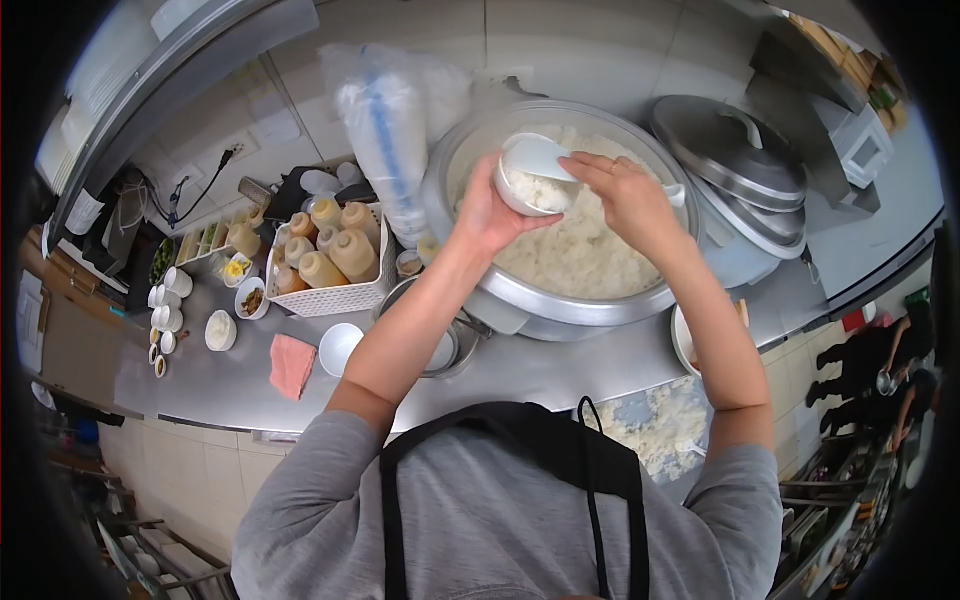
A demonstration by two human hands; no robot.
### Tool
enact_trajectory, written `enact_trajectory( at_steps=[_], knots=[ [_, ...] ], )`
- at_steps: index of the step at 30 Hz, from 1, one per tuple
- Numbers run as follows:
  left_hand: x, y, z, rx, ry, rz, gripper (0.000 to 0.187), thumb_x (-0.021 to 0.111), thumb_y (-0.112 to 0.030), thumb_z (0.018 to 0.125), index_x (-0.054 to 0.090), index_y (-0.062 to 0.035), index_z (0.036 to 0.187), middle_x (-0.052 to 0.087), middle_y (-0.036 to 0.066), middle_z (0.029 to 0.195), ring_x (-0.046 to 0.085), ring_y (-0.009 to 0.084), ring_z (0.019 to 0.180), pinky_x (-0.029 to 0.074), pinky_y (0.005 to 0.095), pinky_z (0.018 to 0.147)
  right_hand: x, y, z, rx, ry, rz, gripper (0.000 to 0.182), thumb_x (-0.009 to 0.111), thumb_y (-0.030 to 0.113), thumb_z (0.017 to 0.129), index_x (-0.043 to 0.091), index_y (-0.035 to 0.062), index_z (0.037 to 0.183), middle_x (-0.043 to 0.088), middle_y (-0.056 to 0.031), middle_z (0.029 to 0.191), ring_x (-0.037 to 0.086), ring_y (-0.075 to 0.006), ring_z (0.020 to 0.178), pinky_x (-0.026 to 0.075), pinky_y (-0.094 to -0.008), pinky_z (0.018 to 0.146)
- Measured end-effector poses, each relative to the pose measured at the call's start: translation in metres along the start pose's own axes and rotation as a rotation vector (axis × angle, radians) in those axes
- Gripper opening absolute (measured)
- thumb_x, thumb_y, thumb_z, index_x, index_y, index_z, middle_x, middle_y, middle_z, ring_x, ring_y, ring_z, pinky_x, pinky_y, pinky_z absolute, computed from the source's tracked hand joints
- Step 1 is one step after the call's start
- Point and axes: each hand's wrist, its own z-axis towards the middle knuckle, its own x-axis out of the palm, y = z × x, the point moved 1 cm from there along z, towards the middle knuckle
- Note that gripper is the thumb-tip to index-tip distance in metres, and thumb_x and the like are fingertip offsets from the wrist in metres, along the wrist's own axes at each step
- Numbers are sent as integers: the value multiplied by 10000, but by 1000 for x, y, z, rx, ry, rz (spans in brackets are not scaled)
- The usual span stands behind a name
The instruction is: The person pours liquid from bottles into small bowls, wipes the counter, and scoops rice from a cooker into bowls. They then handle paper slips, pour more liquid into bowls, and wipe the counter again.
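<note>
My left hand (483,208) is wrapped round a small white bowl (532,208) with cooked rice in it, tilted over the large round rice cooker (600,312). My right hand (632,198) grips a white rice paddle (537,157), its blade lying over the bowl's rice and its handle end poking out past the hand. Below both hands, a broad mass of white rice (580,265) fills much of the cooker. The undersides of my fingers on the paddle are hidden.
Stacked metal lids (735,150) stand right of the cooker. Leftward are a white basket (340,298) of squeeze bottles, a pink cloth (292,367), an upside-down or empty-looking white bowl (341,348) and small cups (177,283). A rice-strewn tray (650,425) sits near my body.
</note>
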Motion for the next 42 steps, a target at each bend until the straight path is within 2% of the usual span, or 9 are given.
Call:
enact_trajectory(
  at_steps=[15,20,21,23,26,30,32,35,42],
  knots=[
    [-2,8,-3,-113,-18,-252,558,324,-451,905,321,-101,1339,306,145,1387,289,350,1281,215,599,1032,8,-13,-21,-133,-222,-67,603,548,-66,634,581,241,1152,542,33,1209,521,-221,831,440,-341,714],
    [-3,9,-4,-97,48,-243,580,353,-439,880,319,-88,1340,295,162,1392,284,361,1282,231,601,1024,15,-17,-21,-81,-221,-146,519,533,-75,706,561,141,1176,589,-71,1135,562,-228,736,462,-313,641],
    [-2,9,-6,-79,24,-231,604,345,-468,869,330,-76,1329,342,168,1358,358,361,1233,316,592,963,20,-24,-23,-80,-222,-146,519,533,-75,706,561,141,1176,589,-71,1135,562,-228,736,462,-313,641],
    [3,7,-10,-62,1,-217,631,337,-496,859,341,-63,1318,389,173,1324,432,360,1184,401,582,903,29,-39,-28,536,-208,254,371,501,-18,812,529,45,1177,615,-116,1032,585,-192,667,455,-280,566],
    [8,5,-14,40,-8,-169,638,346,-496,845,350,-65,1316,401,174,1316,444,356,1174,416,568,888,29,-35,-32,899,162,831,277,466,55,881,519,-20,1142,621,-118,925,590,-147,624,448,-255,536],
    [3,8,-9,152,36,-97,627,346,-508,849,376,-72,1298,436,159,1290,462,332,1160,436,542,869,27,5,-26,857,25,973,264,485,35,869,529,-16,1125,608,-89,917,594,-126,642,448,-239,547],
    [1,9,-8,180,38,-75,624,350,-515,849,386,-75,1290,448,152,1281,468,324,1155,440,535,865,24,28,-24,464,-288,618,260,494,-2,847,545,-9,1102,597,-118,965,605,-198,687,465,-275,594],
    [1,10,-11,175,30,-102,616,351,-520,853,397,-77,1280,461,142,1270,479,314,1145,446,527,859,22,31,-18,354,-434,195,288,495,-40,819,558,6,1096,579,-136,1020,596,-287,783,470,-320,674],
    [2,8,-14,193,33,-67,602,345,-507,861,398,-75,1277,459,145,1270,477,316,1145,436,532,875,18,44,-18,203,-322,138,332,520,-43,771,574,40,1088,584,-111,1000,592,-304,849,484,-387,715]
  ],
)
